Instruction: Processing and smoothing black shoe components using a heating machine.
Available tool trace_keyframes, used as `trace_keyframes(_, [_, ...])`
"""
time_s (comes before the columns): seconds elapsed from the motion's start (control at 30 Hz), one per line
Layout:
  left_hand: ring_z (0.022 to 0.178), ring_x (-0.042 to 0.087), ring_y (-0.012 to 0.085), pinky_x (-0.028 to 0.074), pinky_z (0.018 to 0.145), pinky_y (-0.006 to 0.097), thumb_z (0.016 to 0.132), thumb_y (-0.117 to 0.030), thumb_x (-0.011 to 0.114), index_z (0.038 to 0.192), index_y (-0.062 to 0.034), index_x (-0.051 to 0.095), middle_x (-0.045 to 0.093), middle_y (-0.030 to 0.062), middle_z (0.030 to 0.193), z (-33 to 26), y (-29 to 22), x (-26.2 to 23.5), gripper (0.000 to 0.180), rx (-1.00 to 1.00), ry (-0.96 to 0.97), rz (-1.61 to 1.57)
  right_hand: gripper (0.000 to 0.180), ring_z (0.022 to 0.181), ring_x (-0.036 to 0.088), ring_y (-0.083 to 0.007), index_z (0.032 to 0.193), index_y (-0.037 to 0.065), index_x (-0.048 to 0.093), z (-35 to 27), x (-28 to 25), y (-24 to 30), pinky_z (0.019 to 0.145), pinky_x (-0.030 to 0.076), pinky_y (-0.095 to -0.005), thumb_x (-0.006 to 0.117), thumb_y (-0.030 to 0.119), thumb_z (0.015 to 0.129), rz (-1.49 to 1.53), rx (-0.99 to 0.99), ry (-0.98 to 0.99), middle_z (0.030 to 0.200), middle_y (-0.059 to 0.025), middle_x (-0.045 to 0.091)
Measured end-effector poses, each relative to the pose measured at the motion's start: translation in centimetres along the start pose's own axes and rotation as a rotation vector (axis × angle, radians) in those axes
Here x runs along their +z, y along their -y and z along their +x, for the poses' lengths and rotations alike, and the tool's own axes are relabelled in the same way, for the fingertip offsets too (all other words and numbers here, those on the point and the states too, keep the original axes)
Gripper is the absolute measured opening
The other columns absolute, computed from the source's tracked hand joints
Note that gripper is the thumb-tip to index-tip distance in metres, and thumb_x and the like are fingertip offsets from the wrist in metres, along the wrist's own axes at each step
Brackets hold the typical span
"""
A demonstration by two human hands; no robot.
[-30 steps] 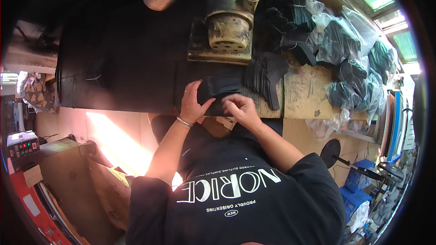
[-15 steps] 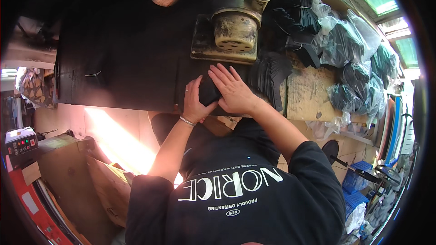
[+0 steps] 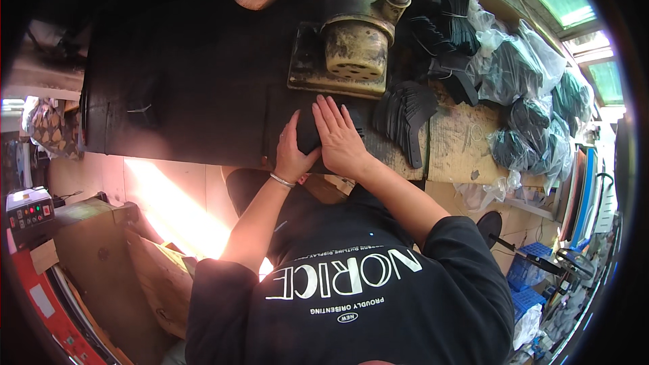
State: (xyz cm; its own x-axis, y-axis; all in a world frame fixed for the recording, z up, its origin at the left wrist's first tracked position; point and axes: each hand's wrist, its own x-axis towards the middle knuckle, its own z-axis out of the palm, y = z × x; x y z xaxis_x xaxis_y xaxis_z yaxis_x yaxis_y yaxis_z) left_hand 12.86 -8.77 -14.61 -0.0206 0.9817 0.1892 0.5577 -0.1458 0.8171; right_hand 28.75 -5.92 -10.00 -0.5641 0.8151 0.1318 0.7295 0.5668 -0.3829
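Note:
On the dark work surface, close to its near edge, lies a black piece or stack of pieces (image 3: 308,131), largely covered by my hands. My left hand (image 3: 292,154) curves around its left side, the thumb across the near end. My right hand (image 3: 341,143) rests against its right side with the fingers stretched out flat and side by side. Just right of that hand, a fanned row of flat black curved pieces (image 3: 404,118) lies on the surface.
A worn, cream-coloured machine head (image 3: 355,51) on a square base stands just beyond my hands. Clear plastic bags (image 3: 514,61) of dark pieces crowd the right side, near bundled black strips (image 3: 454,20). Cardboard (image 3: 463,142) covers the right bench; a control box (image 3: 30,208) sits at far left.
My right hand has turned more upright and shifted slightly, its fingers now closer together. The left hand keeps nearly the same place. The view has shifted a little.

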Motion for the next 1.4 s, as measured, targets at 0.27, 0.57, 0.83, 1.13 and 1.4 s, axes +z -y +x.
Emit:
trace_keyframes(0.27, [0.113, 0.061, 0.0284, 0.048, 0.097, 0.035, 0.064, -0.020, 0.089, 0.133, 0.0010, 0.049, 0.062, 0.0202, 0.121, 2.2, -0.8, -1.9, 0.082, -0.194, 0.145, -0.093, 0.080, 0.147, 0.018, -0.0385, 0.148, -0.004, 0.025, 1.7, -0.3, -1.9, 0.119, 0.016, -0.0517, 0.053, 0.002, 0.074, 0.213, -0.004, 0.040, 0.155, -0.0219, 0.025])
trace_keyframes(0.57, [0.107, 0.058, 0.0135, 0.046, 0.095, 0.028, 0.078, -0.012, 0.080, 0.132, 0.0023, 0.050, 0.061, 0.0061, 0.120, 1.4, -0.1, -2.2, 0.064, -0.379, 0.299, -0.700, 0.082, 0.147, 0.017, -0.0385, 0.149, -0.003, 0.023, 1.2, -0.5, -1.7, 0.119, 0.016, -0.0516, 0.052, -0.001, 0.072, 0.331, 0.007, 0.046, 0.155, -0.0225, 0.026])
trace_keyframes(0.83, [0.113, 0.056, 0.0159, 0.044, 0.099, 0.029, 0.077, -0.011, 0.079, 0.135, 0.0077, 0.047, 0.061, 0.0119, 0.122, -0.7, 0.3, -4.1, 0.068, -0.336, 0.056, -0.620, 0.077, 0.144, 0.026, -0.0381, 0.146, 0.000, 0.033, -1.3, -0.9, -1.9, 0.118, 0.020, -0.0480, 0.049, -0.005, 0.071, 0.534, 0.027, -0.227, 0.153, -0.0224, 0.031])
trace_keyframes(1.13, [0.115, 0.056, 0.0180, 0.043, 0.102, 0.031, 0.077, -0.011, 0.080, 0.138, 0.0085, 0.042, 0.059, 0.0133, 0.126, 5.7, -0.9, -15.0, 0.075, -0.120, -0.183, -0.520, 0.054, 0.127, 0.051, -0.0384, 0.130, 0.003, 0.055, -3.6, 2.2, -2.3, 0.106, 0.041, -0.0401, 0.054, -0.004, 0.077, 0.687, 0.033, -0.262, 0.138, -0.0202, 0.051])
trace_keyframes(1.4, [0.123, 0.052, 0.0181, 0.039, 0.107, 0.030, 0.077, -0.007, 0.079, 0.142, 0.0009, 0.042, 0.054, 0.0106, 0.134, 15.7, -0.7, -16.6, 0.076, 0.050, -0.235, -0.604, 0.040, 0.114, 0.057, -0.0373, 0.110, 0.001, 0.065, -3.7, 3.1, -1.0, 0.100, 0.045, -0.0435, 0.058, -0.003, 0.071, 0.423, -0.091, -0.255, 0.128, -0.0178, 0.060])
